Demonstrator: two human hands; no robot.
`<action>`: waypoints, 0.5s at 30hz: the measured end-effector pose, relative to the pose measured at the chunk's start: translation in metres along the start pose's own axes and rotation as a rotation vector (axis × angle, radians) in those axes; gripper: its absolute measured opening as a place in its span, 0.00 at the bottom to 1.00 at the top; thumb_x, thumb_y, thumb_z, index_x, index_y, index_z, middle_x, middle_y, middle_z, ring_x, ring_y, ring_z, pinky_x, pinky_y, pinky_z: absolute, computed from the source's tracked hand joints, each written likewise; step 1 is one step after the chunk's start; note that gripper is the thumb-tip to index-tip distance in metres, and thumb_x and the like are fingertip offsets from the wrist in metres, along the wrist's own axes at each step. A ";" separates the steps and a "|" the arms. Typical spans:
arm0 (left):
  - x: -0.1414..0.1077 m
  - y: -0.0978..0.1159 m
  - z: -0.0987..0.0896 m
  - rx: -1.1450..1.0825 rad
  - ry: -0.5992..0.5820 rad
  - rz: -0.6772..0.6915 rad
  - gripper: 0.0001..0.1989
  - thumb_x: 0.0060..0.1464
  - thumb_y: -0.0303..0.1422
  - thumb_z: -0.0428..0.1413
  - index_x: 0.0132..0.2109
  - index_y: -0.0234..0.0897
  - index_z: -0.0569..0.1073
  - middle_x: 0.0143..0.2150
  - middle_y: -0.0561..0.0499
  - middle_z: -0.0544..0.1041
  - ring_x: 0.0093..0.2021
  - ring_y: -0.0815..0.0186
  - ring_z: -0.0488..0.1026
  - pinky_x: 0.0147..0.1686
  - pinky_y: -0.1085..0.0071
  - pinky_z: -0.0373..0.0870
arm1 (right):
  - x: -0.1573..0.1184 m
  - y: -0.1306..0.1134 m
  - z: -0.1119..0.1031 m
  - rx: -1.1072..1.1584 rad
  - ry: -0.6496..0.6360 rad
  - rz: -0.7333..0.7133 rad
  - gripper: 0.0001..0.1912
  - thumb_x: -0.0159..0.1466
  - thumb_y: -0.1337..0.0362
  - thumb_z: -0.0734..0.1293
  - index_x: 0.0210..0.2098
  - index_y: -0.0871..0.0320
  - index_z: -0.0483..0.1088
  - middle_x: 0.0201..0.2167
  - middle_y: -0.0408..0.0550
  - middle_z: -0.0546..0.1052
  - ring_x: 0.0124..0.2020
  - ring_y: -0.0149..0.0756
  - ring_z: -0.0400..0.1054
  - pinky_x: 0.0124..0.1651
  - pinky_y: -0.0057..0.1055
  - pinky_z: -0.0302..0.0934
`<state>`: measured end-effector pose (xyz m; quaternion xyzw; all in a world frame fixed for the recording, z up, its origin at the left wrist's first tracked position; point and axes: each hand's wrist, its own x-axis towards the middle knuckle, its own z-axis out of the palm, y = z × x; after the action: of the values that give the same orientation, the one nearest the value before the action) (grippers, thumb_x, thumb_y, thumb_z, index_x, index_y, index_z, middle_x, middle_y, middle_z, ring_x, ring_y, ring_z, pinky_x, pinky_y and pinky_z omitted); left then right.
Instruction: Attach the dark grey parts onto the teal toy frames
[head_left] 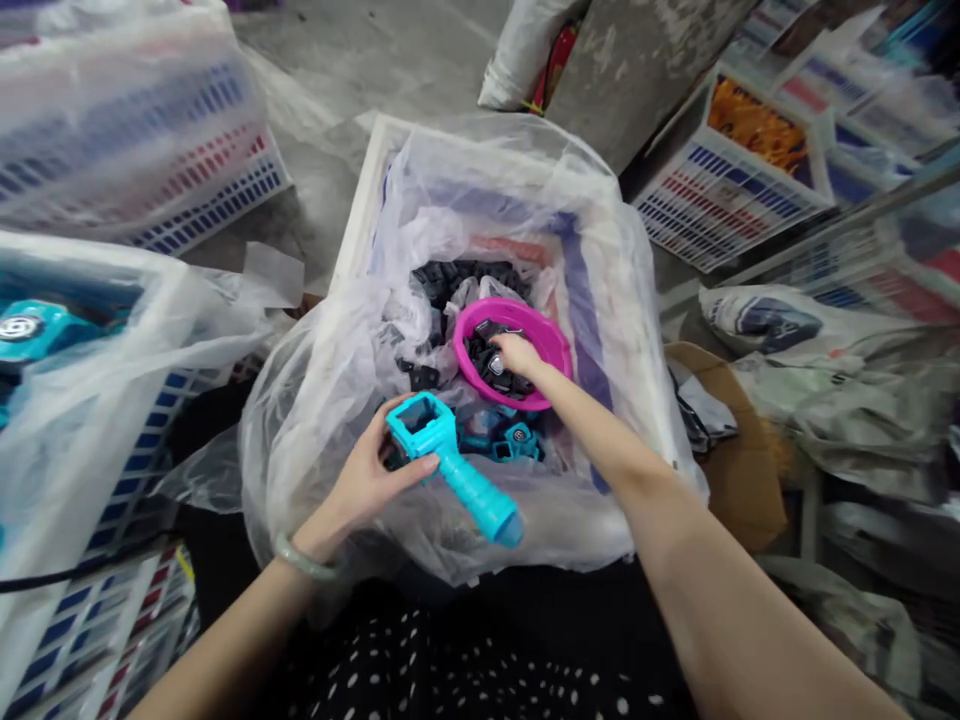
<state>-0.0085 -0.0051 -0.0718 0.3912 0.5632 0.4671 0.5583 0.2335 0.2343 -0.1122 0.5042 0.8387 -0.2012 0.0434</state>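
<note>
Clamped on the square frame end of a turquoise part (474,487), the left hand (371,465) sets its thumb across the near side, the other fingers partly hidden behind. This part is held up on the near, left side of the magenta bowl (559,352); its long axis slants, the open frame to the left and the narrowing handle pointing right and back toward the person. The left wrist, wearing a pale bangle (304,560), angles in from below. Bent downward, the right hand (517,355) reaches inside the bowl, fingers among small dark parts (491,347); whether they pinch one cannot be told. Just nearer than the bowl lie more turquoise pieces (519,440), and black pieces (431,282) sit beyond it. Around the bowl stands a plastic-lined white crate (356,225); well off to its far right are orange pieces (757,125).
</note>
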 end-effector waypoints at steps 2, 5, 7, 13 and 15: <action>-0.008 -0.005 0.000 -0.317 -0.017 -0.140 0.35 0.47 0.46 0.69 0.60 0.42 0.73 0.51 0.45 0.81 0.48 0.51 0.80 0.49 0.57 0.78 | 0.017 0.010 0.026 -0.063 -0.080 -0.013 0.18 0.72 0.59 0.67 0.57 0.63 0.71 0.56 0.57 0.75 0.55 0.43 0.72 0.58 0.47 0.68; -0.012 -0.007 -0.002 -0.536 -0.010 -0.270 0.31 0.49 0.48 0.67 0.57 0.40 0.76 0.43 0.46 0.83 0.40 0.54 0.81 0.42 0.59 0.79 | 0.027 0.020 0.056 -0.160 -0.173 -0.038 0.18 0.71 0.59 0.69 0.55 0.63 0.71 0.56 0.55 0.74 0.55 0.44 0.72 0.58 0.48 0.68; -0.010 -0.005 -0.005 -0.478 0.033 -0.273 0.29 0.47 0.46 0.69 0.55 0.38 0.77 0.44 0.45 0.83 0.42 0.54 0.80 0.43 0.60 0.79 | 0.031 0.026 0.067 -0.205 -0.204 -0.046 0.17 0.71 0.60 0.69 0.54 0.64 0.72 0.55 0.57 0.74 0.55 0.44 0.72 0.59 0.47 0.68; 0.005 -0.006 -0.002 -0.180 0.033 -0.197 0.31 0.43 0.44 0.72 0.53 0.38 0.76 0.45 0.47 0.82 0.45 0.54 0.79 0.45 0.62 0.78 | 0.020 0.039 0.054 -0.226 -0.189 0.047 0.20 0.70 0.58 0.69 0.57 0.64 0.71 0.56 0.58 0.73 0.55 0.45 0.72 0.57 0.46 0.69; 0.010 -0.011 0.005 -0.131 -0.008 -0.176 0.32 0.43 0.44 0.72 0.54 0.38 0.74 0.45 0.47 0.82 0.44 0.54 0.79 0.44 0.62 0.78 | 0.006 0.039 0.043 -0.203 -0.170 0.094 0.20 0.71 0.58 0.69 0.58 0.62 0.70 0.56 0.56 0.73 0.53 0.43 0.72 0.55 0.45 0.70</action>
<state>-0.0031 0.0020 -0.0850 0.3047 0.5612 0.4505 0.6239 0.2583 0.2391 -0.1648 0.5171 0.8235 -0.1550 0.1743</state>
